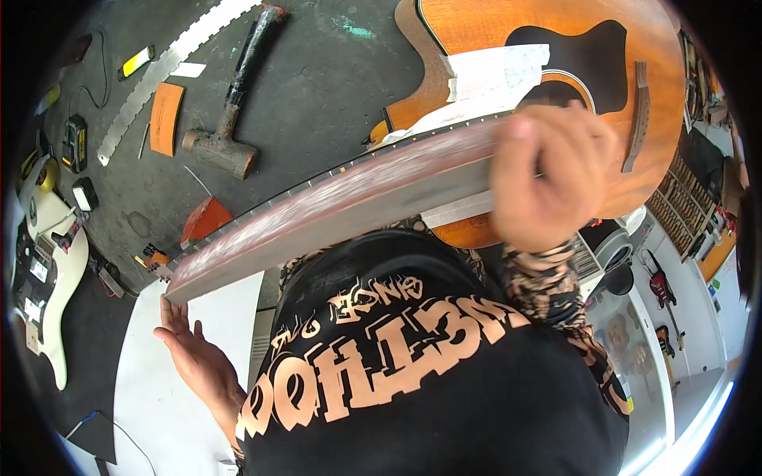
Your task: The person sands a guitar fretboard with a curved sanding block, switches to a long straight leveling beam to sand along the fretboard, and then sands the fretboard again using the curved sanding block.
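A long straight sanding bar (pixel 341 200), grey along its side with a reddish face streaked by whitish dust, lies along the neck of an acoustic guitar (pixel 476 28). My right hand (pixel 552 174), slightly blurred, is closed around the bar's right end near the soundhole. At the far left end, my left hand (pixel 194 349) has its fingers stretched out, the fingertips at or just under the bar's tip; exact contact is hard to tell. White masking paper (pixel 496 71) covers part of the guitar top beside the fretboard. The bar hides most of the fretboard.
On the dark bench lie a hammer (pixel 230 135), a notched metal straightedge (pixel 147 99), an orange-brown block (pixel 166 119) and a red wedge-like piece (pixel 205 220). A white guitar body (pixel 63 293) is at the left. Guitars (pixel 660 282) hang on the right wall.
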A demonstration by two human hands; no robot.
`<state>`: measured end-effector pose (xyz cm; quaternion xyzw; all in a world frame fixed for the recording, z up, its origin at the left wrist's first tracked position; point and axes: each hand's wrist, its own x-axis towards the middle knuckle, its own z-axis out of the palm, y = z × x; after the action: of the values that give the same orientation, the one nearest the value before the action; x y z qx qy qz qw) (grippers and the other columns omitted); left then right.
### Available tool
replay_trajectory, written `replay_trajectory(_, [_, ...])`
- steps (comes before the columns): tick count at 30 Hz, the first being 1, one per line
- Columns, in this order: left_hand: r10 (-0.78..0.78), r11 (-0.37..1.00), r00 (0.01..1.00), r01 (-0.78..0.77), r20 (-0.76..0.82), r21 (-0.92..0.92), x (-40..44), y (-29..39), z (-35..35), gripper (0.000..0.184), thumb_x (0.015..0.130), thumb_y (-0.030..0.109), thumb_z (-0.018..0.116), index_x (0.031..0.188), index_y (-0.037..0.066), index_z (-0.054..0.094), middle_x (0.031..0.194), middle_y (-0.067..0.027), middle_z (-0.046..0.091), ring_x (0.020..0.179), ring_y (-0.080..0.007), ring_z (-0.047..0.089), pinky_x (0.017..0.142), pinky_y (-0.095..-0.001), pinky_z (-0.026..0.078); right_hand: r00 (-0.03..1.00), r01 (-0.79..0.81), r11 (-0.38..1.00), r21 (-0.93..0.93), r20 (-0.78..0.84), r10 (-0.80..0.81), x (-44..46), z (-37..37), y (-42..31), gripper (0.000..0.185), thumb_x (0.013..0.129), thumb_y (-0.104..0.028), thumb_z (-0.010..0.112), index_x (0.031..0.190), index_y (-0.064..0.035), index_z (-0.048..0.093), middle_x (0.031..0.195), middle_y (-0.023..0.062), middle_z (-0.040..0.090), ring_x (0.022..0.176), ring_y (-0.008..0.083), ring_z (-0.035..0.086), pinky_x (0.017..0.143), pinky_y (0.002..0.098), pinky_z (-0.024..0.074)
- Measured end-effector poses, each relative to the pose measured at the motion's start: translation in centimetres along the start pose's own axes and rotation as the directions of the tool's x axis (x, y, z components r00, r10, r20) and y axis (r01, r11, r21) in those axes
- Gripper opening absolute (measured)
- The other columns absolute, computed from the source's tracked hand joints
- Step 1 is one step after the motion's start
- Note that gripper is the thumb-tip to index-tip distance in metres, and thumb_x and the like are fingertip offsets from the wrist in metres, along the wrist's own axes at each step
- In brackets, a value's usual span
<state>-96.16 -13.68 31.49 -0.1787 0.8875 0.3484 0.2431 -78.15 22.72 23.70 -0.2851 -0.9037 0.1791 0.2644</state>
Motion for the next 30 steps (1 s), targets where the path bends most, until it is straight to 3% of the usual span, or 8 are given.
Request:
replay_trajectory(3, [0.193, 0.981, 0.973, -0.194, 0.126, 0.001, -2.1, 1.0, 2.5, 0.088, 0.105, 0.068, 0.027, 0.162, 0.002, 0.024, 0.163, -0.0192, 0.033, 0.151, -0.0334, 0.030, 0.122, -0.0539, 0.012, 1.000, -0.026, 0.997, -0.072, 0.015, 0.027, 0.3, -1.4, 2.1, 0.010, 0.083, -0.001, 0.071, 0.075, -0.0058, 0.069, 0.082, 0.0045, 0.071, 0.074, 0.0223, 0.060, 0.085, 0.0379, 0.0425])
replay_trajectory(8, [0.049, 0.999, 0.998, -0.049, 0.030, 0.005, 0.4, -0.3, -0.2, 0.085, 0.106, 0.066, 0.026, 0.162, 0.001, 0.024, 0.163, -0.0197, 0.033, 0.150, -0.0328, 0.031, 0.121, -0.0547, 0.011, 0.996, -0.071, 0.997, -0.006, 0.054, 0.071, -0.2, 1.4, -3.1, 0.007, 0.084, -0.002, 0.072, 0.078, -0.0061, 0.070, 0.082, 0.0025, 0.071, 0.083, 0.0227, 0.058, 0.087, 0.0411, 0.0424])
replay_trajectory(12, [0.025, 1.000, 0.998, -0.026, 0.050, 0.005, -0.2, 0.6, 0.7, 0.082, 0.107, 0.064, 0.026, 0.162, 0.003, 0.024, 0.162, -0.0193, 0.034, 0.149, -0.0319, 0.032, 0.121, -0.0543, 0.013, 0.999, 0.006, 1.000, -0.031, 0.043, -0.005, 0.7, -0.9, 1.7, 0.007, 0.085, -0.003, 0.072, 0.079, -0.0055, 0.070, 0.080, 0.0043, 0.071, 0.070, 0.0214, 0.059, 0.085, 0.0388, 0.0420])
replay_trajectory(14, [0.199, 0.979, 0.967, -0.203, 0.157, 0.013, -1.4, 1.0, 2.1, 0.080, 0.108, 0.062, 0.027, 0.162, 0.004, 0.024, 0.162, -0.0186, 0.034, 0.149, -0.0318, 0.032, 0.120, -0.0542, 0.014, 0.998, -0.020, 0.996, -0.083, 0.061, 0.025, 1.3, -1.5, 2.5, 0.008, 0.085, -0.002, 0.072, 0.079, -0.0052, 0.069, 0.079, 0.0050, 0.071, 0.072, 0.0212, 0.060, 0.085, 0.0384, 0.0419])
replay_trajectory(16, [0.234, 0.970, 0.953, -0.243, 0.194, 0.026, -1.1, 0.7, 1.7, 0.080, 0.108, 0.062, 0.028, 0.163, 0.003, 0.023, 0.162, -0.0186, 0.034, 0.149, -0.0327, 0.032, 0.120, -0.0543, 0.014, 0.999, -0.028, 0.995, -0.100, 0.027, 0.031, 0.8, -0.7, 1.5, 0.008, 0.084, -0.003, 0.073, 0.078, -0.0057, 0.068, 0.080, 0.0055, 0.071, 0.074, 0.0220, 0.060, 0.085, 0.0386, 0.0415])
replay_trajectory(20, [0.022, 1.000, 1.000, -0.022, -0.009, -0.011, 1.5, 0.1, -0.3, 0.080, 0.107, 0.062, 0.029, 0.161, 0.002, 0.027, 0.161, -0.0184, 0.036, 0.151, -0.0325, 0.030, 0.122, -0.0537, 0.012, 0.995, -0.020, 1.000, -0.014, 0.094, 0.022, 0.2, 1.2, -2.7, 0.005, 0.080, -0.007, 0.076, 0.080, -0.0081, 0.071, 0.080, 0.0034, 0.070, 0.080, 0.0229, 0.059, 0.087, 0.0394, 0.0413])
replay_trajectory(27, [0.245, 0.966, 0.938, -0.258, 0.246, 0.025, -1.2, 0.9, 2.0, 0.082, 0.106, 0.066, 0.028, 0.160, 0.005, 0.030, 0.161, -0.0176, 0.037, 0.150, -0.0311, 0.031, 0.121, -0.0524, 0.014, 0.998, -0.055, 0.989, -0.139, 0.022, 0.058, 0.7, -1.8, 3.0, 0.009, 0.086, -0.006, 0.075, 0.077, -0.0083, 0.073, 0.081, 0.0028, 0.072, 0.081, 0.0226, 0.059, 0.083, 0.0370, 0.0419])
replay_trajectory(30, [0.039, 0.999, 0.999, -0.039, -0.001, -0.027, 1.3, -0.8, -0.3, 0.083, 0.106, 0.065, 0.028, 0.160, 0.002, 0.029, 0.162, -0.0164, 0.036, 0.150, -0.0319, 0.031, 0.121, -0.0521, 0.013, 0.993, -0.069, 0.998, 0.005, 0.092, 0.068, 0.3, 0.9, -2.9, 0.008, 0.084, -0.007, 0.076, 0.077, -0.0089, 0.074, 0.081, 0.0017, 0.072, 0.084, 0.0226, 0.059, 0.082, 0.0370, 0.0420])
